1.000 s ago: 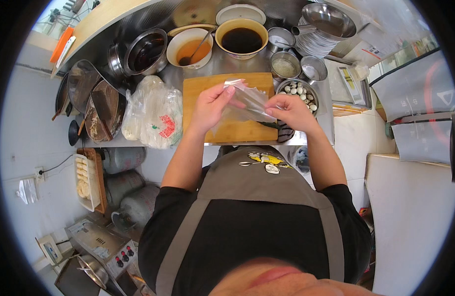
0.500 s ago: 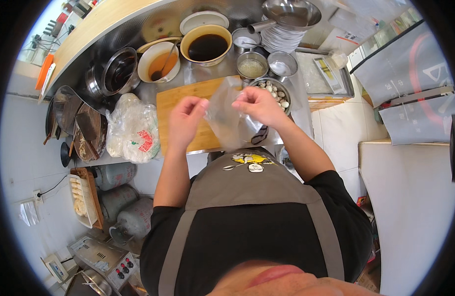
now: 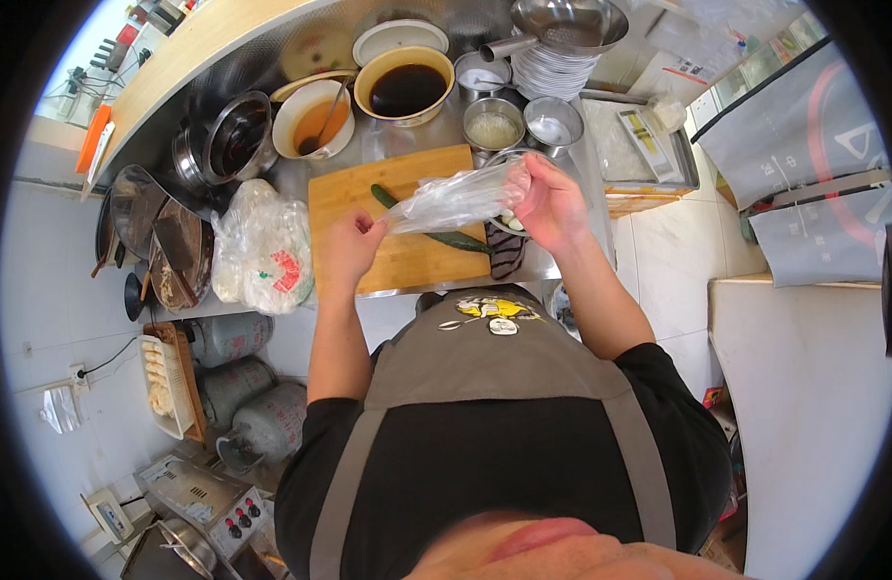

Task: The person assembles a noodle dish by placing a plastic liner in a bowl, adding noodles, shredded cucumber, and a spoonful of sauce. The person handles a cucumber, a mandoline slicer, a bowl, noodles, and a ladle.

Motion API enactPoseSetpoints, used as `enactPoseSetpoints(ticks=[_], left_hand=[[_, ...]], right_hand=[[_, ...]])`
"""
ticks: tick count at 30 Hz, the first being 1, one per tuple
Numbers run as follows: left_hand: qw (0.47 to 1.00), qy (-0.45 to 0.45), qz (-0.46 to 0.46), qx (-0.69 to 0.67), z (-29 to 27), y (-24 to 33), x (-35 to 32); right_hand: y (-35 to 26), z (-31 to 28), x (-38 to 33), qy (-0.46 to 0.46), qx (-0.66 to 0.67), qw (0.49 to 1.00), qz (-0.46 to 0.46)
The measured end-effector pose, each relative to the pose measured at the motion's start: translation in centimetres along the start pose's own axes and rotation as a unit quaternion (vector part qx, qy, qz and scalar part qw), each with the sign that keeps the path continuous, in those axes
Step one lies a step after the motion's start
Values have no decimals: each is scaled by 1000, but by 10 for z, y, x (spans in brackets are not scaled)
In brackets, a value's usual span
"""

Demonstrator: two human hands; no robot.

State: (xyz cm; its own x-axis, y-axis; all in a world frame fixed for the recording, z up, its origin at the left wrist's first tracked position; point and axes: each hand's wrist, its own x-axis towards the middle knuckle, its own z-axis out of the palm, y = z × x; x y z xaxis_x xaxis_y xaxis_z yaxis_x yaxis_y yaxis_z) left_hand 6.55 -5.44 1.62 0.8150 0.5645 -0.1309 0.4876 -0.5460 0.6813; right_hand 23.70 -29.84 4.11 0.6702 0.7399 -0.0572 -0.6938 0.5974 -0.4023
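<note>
A clear plastic bag (image 3: 451, 201) is stretched sideways between my hands, above a wooden cutting board (image 3: 344, 266). My left hand (image 3: 349, 246) pinches its left end between thumb and fingers. At the other end, my right hand (image 3: 554, 201) grips the bunched plastic, palm partly showing. Under the bag a dark green cucumber (image 3: 460, 242) lies slantwise on the board, its middle covered by the plastic. A dark striped cloth (image 3: 507, 253) rests at the board's right edge. Behind the right hand, a bowl of small eggs (image 3: 511, 222) is mostly hidden.
Behind the board stand a bowl of orange sauce (image 3: 315, 111), a pot of dark liquid (image 3: 407, 89) and small metal bowls (image 3: 494, 126). A stuffed plastic bag (image 3: 260, 246) sits at the left. A steel pan (image 3: 570, 24) tops stacked plates (image 3: 554, 75) at back right.
The bag has gone from hanging upright and spread to being pulled lengthwise sideways. My right hand has moved right and turned palm-in; my left has moved slightly lower. The cucumber now shows.
</note>
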Motion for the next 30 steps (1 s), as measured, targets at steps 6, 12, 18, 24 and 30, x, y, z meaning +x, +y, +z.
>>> enactPoseSetpoints(ticks=[6, 12, 18, 24, 30], left_hand=[[918, 72, 377, -94, 11, 40, -6], [969, 100, 211, 79, -13, 57, 9], [921, 253, 291, 57, -51, 64, -26], [924, 72, 353, 125, -7, -9, -29], [992, 11, 55, -114, 15, -62, -63]], right_hand=[[30, 8, -2, -8, -302, 951, 62], [16, 5, 15, -44, -821, 553, -135], [-12, 48, -13, 66, -832, 477, -277], [27, -2, -3, -175, -823, 520, -148], [-12, -32, 81, 132, -340, 931, 22]])
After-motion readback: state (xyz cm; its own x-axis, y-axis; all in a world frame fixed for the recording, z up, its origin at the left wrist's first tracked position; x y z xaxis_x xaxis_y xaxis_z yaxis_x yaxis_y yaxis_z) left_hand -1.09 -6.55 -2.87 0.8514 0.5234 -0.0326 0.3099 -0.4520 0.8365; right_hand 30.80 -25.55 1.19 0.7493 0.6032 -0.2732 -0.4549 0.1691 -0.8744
